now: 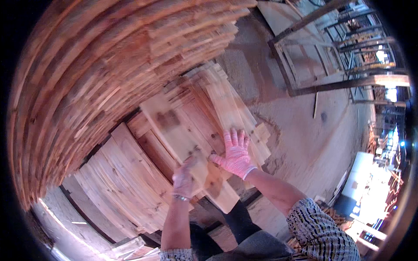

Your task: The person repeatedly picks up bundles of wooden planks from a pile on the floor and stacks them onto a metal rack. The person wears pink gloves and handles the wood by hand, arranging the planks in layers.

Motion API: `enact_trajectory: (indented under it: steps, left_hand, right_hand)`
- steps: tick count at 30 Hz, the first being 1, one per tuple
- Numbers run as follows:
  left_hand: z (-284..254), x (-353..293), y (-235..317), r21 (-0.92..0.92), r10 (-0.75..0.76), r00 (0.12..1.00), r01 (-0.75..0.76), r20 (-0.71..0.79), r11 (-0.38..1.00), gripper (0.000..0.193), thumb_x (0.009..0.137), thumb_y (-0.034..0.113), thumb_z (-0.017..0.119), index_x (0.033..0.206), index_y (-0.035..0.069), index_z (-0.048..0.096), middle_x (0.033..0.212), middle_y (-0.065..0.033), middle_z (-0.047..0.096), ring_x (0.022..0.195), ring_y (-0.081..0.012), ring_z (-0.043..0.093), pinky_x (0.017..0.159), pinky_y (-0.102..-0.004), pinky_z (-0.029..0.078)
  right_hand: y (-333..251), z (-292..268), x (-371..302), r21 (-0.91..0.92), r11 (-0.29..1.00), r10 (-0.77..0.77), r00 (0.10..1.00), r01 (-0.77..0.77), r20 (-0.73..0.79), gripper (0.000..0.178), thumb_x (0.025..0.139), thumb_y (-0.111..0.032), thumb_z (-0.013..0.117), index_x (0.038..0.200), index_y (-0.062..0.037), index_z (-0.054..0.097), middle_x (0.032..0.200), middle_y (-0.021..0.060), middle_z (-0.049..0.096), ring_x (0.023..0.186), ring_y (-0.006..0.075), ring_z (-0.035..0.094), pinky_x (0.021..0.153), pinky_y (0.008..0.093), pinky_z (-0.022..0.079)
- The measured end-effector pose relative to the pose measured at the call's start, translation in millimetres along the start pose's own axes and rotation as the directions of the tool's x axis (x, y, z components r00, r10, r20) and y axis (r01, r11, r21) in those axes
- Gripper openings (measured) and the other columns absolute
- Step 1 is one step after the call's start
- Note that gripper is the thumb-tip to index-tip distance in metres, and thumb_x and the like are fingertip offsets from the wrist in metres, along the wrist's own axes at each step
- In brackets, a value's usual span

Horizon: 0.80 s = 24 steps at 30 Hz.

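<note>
Works over a low pile of boards (126,152) with the hands apart from each other. Has the left hand (183,179) at the left edge of a pale board (174,135), near its closer end; cannot tell through the blur whether clamped on the wood or merely touching. Holds the right hand (235,154), in a pink glove, palm down over the boards just to the right, fingers spread wide. Sees the pale board lying slantwise on top of the pile, dark-stained toward the far end. Wears a bracelet (180,197) at the left wrist and a patterned sleeve (322,230) on the right arm. Faces a tall stack of planks (87,82) beyond the pile, towards the left. Has a dusty floor (305,117) and a dark frame (331,87) off to the right.
</note>
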<state>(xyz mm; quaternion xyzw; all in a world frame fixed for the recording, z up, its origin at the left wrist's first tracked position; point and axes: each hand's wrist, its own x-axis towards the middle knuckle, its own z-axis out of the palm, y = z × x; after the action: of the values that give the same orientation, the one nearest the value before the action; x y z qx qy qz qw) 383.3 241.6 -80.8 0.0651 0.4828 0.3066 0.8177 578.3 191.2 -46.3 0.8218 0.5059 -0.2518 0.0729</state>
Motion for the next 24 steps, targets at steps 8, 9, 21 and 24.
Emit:
enact_trajectory:
  steps: [8,9,21,24]
  left_hand:
    - [-104,37,-23,-0.014,0.323,0.909,-0.338,-0.263,0.941,0.063,0.092,0.017,0.071,0.147,0.011,0.042,0.12,-0.0067,0.066,0.101,-0.021,0.065,0.091,-0.0362,0.055]
    - [-96,36,-30,0.241,0.424,0.841,-0.358,-0.336,0.902,0.077,0.088,0.023,0.075,0.151,0.007,0.034,0.125,-0.0103,0.063,0.108,-0.0227,0.062,0.095,-0.0373,0.052]
    - [-2,3,20,0.859,0.476,0.723,0.35,-0.501,0.373,0.097,0.065,0.012,0.081,0.145,0.003,0.026,0.123,-0.0189,0.052,0.119,-0.0294,0.053,0.093,-0.0401,0.051]
    - [-52,-34,35,0.737,0.494,0.812,-0.123,-0.31,0.665,0.098,0.066,-0.007,0.075,0.149,0.005,0.024,0.124,-0.0078,0.049,0.102,-0.0161,0.052,0.078,-0.0296,0.052]
  right_hand:
    - [28,9,22,0.108,0.98,0.188,0.963,-0.169,-0.194,0.114,0.073,-0.057,0.078,0.154,0.0007,0.022,0.156,0.0307,0.026,0.146,0.0461,0.026,0.12,0.0558,0.02]
    - [29,11,29,0.164,0.967,0.216,0.967,-0.193,-0.136,0.115,0.072,-0.056,0.079,0.153,0.0015,0.022,0.156,0.0306,0.027,0.145,0.0458,0.028,0.119,0.0543,0.022]
    - [15,15,38,-0.135,0.977,0.131,0.966,-0.164,-0.225,0.117,0.062,-0.036,0.09,0.152,-0.0061,0.022,0.143,0.0218,0.041,0.128,0.0405,0.047,0.106,0.051,0.041]
    - [22,-4,42,-0.112,0.979,0.143,0.967,-0.169,-0.212,0.113,0.063,-0.033,0.09,0.153,-0.0079,0.025,0.141,0.0212,0.043,0.125,0.0413,0.05,0.104,0.0494,0.044]
